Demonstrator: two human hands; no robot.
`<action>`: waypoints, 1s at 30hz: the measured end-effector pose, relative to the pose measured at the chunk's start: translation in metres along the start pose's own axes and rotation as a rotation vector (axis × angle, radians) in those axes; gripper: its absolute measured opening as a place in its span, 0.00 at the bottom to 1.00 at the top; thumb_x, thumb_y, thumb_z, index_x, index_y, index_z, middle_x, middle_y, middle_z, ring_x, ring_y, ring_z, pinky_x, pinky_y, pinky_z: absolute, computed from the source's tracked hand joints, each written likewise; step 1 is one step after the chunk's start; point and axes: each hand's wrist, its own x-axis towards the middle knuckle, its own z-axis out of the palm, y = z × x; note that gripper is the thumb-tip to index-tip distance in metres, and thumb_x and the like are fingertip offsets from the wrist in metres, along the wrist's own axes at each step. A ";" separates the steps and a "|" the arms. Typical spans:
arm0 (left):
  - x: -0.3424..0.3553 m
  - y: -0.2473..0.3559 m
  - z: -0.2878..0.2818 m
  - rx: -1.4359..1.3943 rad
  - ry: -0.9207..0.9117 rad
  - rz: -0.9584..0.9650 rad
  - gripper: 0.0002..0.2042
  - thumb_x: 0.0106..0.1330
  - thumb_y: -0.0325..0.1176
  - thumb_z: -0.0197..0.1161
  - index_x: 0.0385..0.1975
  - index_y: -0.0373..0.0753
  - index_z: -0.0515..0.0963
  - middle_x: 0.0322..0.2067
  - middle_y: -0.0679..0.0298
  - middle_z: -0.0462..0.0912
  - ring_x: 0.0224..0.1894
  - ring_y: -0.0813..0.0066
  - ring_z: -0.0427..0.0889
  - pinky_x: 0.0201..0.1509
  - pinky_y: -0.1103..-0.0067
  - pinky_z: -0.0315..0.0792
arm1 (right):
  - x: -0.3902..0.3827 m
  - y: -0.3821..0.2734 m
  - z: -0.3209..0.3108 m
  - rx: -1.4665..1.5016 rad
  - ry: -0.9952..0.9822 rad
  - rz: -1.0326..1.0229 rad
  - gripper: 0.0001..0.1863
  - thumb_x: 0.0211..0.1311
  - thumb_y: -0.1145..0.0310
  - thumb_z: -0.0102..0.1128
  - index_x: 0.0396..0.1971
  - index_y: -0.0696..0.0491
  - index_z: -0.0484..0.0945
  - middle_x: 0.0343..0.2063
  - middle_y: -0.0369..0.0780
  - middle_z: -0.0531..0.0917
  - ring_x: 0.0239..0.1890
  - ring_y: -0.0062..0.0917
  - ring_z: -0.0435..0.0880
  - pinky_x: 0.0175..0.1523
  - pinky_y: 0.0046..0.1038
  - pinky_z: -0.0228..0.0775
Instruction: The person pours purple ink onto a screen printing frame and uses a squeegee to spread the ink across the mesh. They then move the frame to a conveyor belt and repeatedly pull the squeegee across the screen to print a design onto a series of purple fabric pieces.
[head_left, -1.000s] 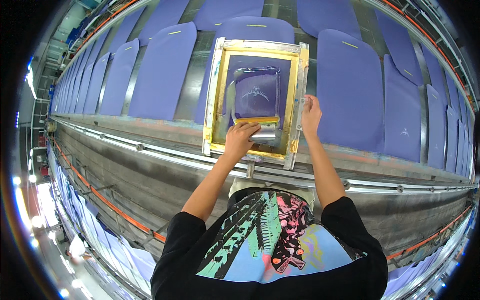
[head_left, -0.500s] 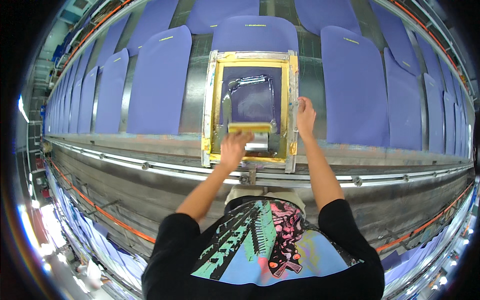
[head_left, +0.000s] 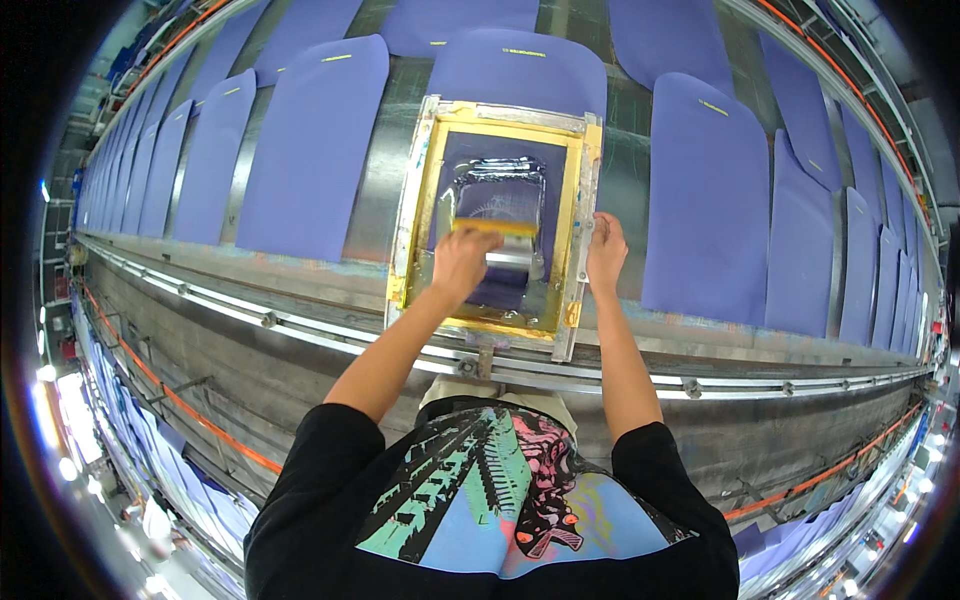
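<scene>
My left hand (head_left: 460, 268) is closed on a squeegee with a yellowish edge and a silvery face (head_left: 508, 256). The squeegee rests inside a screen-printing frame (head_left: 408, 215), across the middle of its dark mesh. Glossy wet ink (head_left: 500, 168) lies on the mesh beyond the squeegee, in a band that runs down both sides. At the frame's right side rail, my right hand (head_left: 606, 252) grips the edge with bent fingers. Under the frame lies a purple fabric panel (head_left: 520, 75), its rounded far end sticking out beyond the top rail.
More purple panels (head_left: 312, 160) lie in rows along the long grey table, to the left and to the right (head_left: 706, 200). A metal rail (head_left: 320, 338) with round fittings runs along the near table edge, close to my body. Orange strips (head_left: 180, 405) line neighbouring tables.
My left hand has pushed the squeegee a little farther from me over the mesh. The right hand stays on the frame's side rail. The whole view has turned slightly.
</scene>
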 end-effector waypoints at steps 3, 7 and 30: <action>-0.007 0.001 -0.009 -0.054 0.046 0.033 0.22 0.53 0.20 0.68 0.45 0.57 0.89 0.43 0.71 0.90 0.46 0.63 0.87 0.45 0.66 0.82 | 0.000 0.003 0.002 -0.025 0.019 -0.039 0.10 0.77 0.66 0.54 0.47 0.53 0.83 0.28 0.48 0.84 0.27 0.37 0.81 0.38 0.40 0.72; 0.092 -0.027 -0.024 -0.118 -0.183 -0.249 0.21 0.55 0.29 0.65 0.49 0.57 0.88 0.35 0.55 0.89 0.38 0.53 0.88 0.45 0.61 0.83 | 0.003 0.008 0.001 -0.045 0.026 -0.022 0.11 0.78 0.64 0.53 0.46 0.51 0.83 0.23 0.48 0.80 0.24 0.35 0.78 0.35 0.40 0.69; -0.072 -0.015 -0.077 -0.212 0.052 -0.042 0.27 0.51 0.21 0.65 0.54 0.47 0.84 0.57 0.67 0.85 0.58 0.58 0.82 0.63 0.65 0.76 | -0.019 -0.091 0.034 0.130 0.021 -0.162 0.10 0.77 0.64 0.56 0.46 0.53 0.83 0.19 0.34 0.74 0.20 0.19 0.69 0.28 0.30 0.63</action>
